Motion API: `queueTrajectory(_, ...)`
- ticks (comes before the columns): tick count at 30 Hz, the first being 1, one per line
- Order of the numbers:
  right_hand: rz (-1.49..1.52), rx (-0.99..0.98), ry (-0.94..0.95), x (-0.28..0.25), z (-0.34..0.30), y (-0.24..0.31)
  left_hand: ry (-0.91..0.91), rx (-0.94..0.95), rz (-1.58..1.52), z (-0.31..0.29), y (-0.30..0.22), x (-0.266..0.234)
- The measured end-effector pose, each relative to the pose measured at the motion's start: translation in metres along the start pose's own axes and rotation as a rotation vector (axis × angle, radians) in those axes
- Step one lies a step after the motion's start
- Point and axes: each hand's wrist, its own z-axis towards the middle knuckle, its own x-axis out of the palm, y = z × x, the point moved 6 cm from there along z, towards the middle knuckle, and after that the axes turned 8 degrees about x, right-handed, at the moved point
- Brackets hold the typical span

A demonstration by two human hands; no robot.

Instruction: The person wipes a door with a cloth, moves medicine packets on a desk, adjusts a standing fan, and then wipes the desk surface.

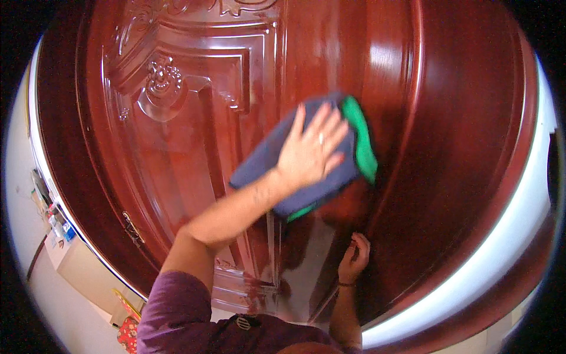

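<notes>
A folded dark blue cloth point(265, 156) with a bright green side point(361, 138) lies against a glossy reddish-brown wooden door point(336, 53). My left hand point(312, 144) presses it flat, palm down on the cloth, fingers stretched out and spread; the hand is slightly blurred. The green shows along the cloth's right edge and in a strip at its bottom. Lower and to the right, my right hand point(354, 259) is beside the door's surface. Its fingers are loosely curled together with nothing visible in them; whether it touches the door I cannot tell.
Carved raised panels and a rosette point(162, 85) cover the door's left part. A small metal fitting point(134, 227) sits low on its left side. White trim point(471, 277) curves along the right. Far left, a shelf point(56, 248) bears small items, near a red patterned object point(128, 333).
</notes>
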Motion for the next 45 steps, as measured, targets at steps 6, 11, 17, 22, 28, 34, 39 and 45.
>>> queueTrajectory(6, -0.011, 0.032, 0.034, 0.004, -0.002, -0.002, -0.303, -0.045, 0.355, 0.100, 0.091, -0.052)
queueTrajectory(11, -0.039, 0.031, 0.051, 0.007, 0.000, 0.000, -0.407, -0.139, 0.372, 0.137, 0.122, -0.058)
queueTrajectory(17, -0.018, 0.047, 0.071, 0.009, -0.001, -0.005, -0.383, -0.130, 0.327, 0.091, 0.094, -0.041)
queueTrajectory(22, -0.020, 0.071, 0.081, 0.012, -0.003, -0.007, -0.058, -0.076, 0.162, 0.011, 0.035, -0.015)
queueTrajectory(28, 0.009, 0.073, 0.080, 0.011, -0.003, -0.001, 0.157, 0.053, 0.058, -0.070, -0.015, 0.010)
queueTrajectory(34, -0.063, 0.028, 0.127, 0.013, -0.004, 0.005, 0.129, 0.022, 0.160, -0.014, 0.024, -0.007)
queueTrajectory(39, -0.042, 0.070, 0.139, 0.015, -0.005, 0.001, -0.290, -0.005, 0.424, 0.080, 0.096, -0.043)
queueTrajectory(45, -0.073, 0.072, 0.138, 0.017, -0.009, -0.007, -0.435, -0.120, 0.451, 0.168, 0.145, -0.066)
